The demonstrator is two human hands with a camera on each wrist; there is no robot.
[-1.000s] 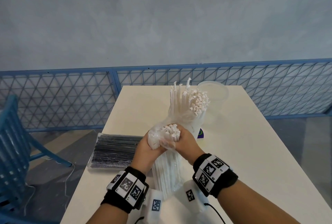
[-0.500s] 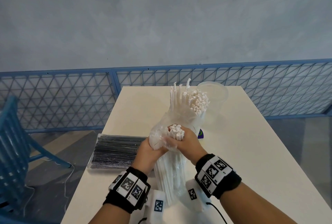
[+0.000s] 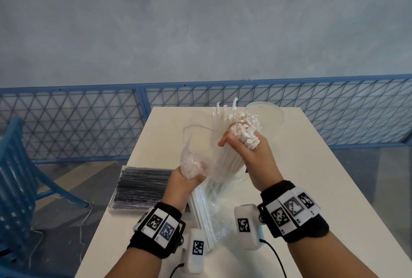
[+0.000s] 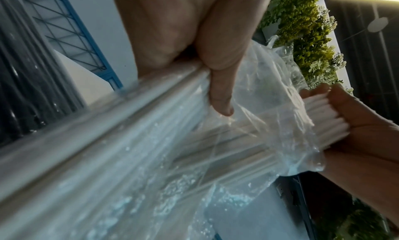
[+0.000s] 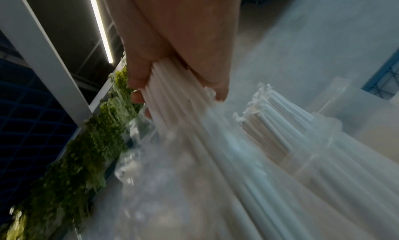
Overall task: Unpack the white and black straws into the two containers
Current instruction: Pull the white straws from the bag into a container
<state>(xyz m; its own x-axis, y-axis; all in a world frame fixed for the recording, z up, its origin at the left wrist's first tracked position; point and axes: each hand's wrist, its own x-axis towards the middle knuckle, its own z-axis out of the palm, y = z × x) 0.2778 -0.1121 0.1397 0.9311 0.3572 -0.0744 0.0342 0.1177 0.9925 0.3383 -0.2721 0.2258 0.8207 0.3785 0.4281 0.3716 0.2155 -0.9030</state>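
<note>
My right hand (image 3: 244,146) grips a bundle of white straws (image 3: 244,136) and holds it up, half drawn out of a clear plastic bag (image 3: 196,150). My left hand (image 3: 186,177) grips that bag lower down, with more white straws (image 3: 201,208) still inside it. In the left wrist view my left hand (image 4: 218,83) pinches the bag (image 4: 265,107) against the straws. Blurred white straws (image 5: 172,97) run through my right hand (image 5: 179,69) in the right wrist view. Behind them a clear container (image 3: 265,135) stands full of white straws (image 3: 223,115). A second clear container (image 3: 267,112) stands beyond it.
A pack of black straws (image 3: 142,186) in clear wrap lies at the left edge of the white table (image 3: 312,166). A blue mesh fence (image 3: 66,121) runs behind the table. A blue chair (image 3: 15,177) stands to the left on the floor.
My right hand has risen and moved right, drawing its bundle of white straws out of the bag. My left hand stayed low, gripping the bag, whose mouth now gapes open.
</note>
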